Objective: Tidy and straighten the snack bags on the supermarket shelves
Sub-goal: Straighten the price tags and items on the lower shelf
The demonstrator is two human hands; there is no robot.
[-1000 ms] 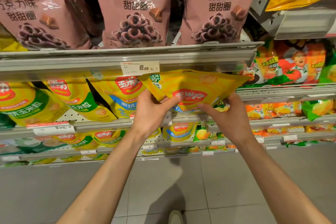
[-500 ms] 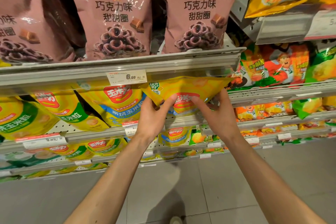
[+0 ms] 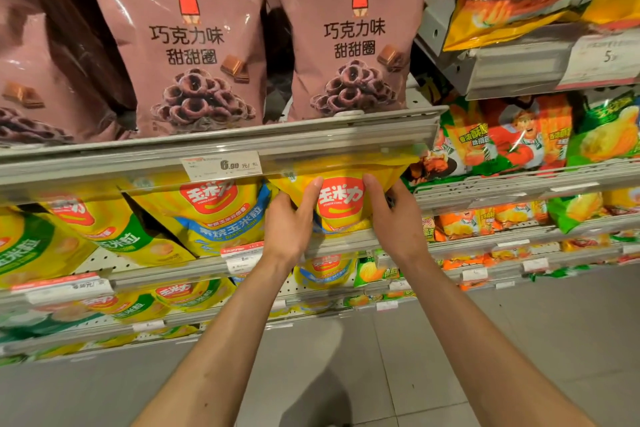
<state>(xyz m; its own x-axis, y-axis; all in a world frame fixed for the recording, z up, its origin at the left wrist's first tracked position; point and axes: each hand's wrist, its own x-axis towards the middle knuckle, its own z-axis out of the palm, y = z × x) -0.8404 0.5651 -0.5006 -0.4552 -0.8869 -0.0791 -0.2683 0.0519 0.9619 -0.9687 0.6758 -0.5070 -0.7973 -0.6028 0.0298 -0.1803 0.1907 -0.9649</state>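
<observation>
Both hands are on one bag: left hand [image 3: 289,222] grasps the left side of the yellow corn-snack bag [image 3: 341,199], thumb laid up along its front, and right hand [image 3: 398,218] grasps the right side the same way. That bag sits at the right end of the second shelf [image 3: 346,239], bottom just behind the front rail, top edge tucked under the price rail [image 3: 242,156] of the shelf above. It faces forward with the red logo roughly level, so I'd judge this one nearly seated and only waiting to be let go. Largest items first: the pink chocolate-ring bags [image 3: 194,45] on the top shelf stand upright and face out, look done. Next, the blue-and-yellow bag [image 3: 221,218] just left of the held one leans right, and the green-and-yellow bags [image 3: 114,239] further left lean harder, with dark gaps between them; those look like the bulk of what's left on this shelf. Lower shelves carry smaller yellow bags [image 3: 187,295], some tilted; probably need a pass too. Orange and green bags [image 3: 512,135] on the neighbouring bay to the right look jumbled, but wide-angle distortion makes that hard to call. Hidden: top of the held bag behind the rail, fingers of both hands behind the bag, and anything stocked behind the front row. Price tag [image 3: 221,165] reads partly; the smaller tags lower down are illegible. Pink bag at the far left edge is cut off.
</observation>
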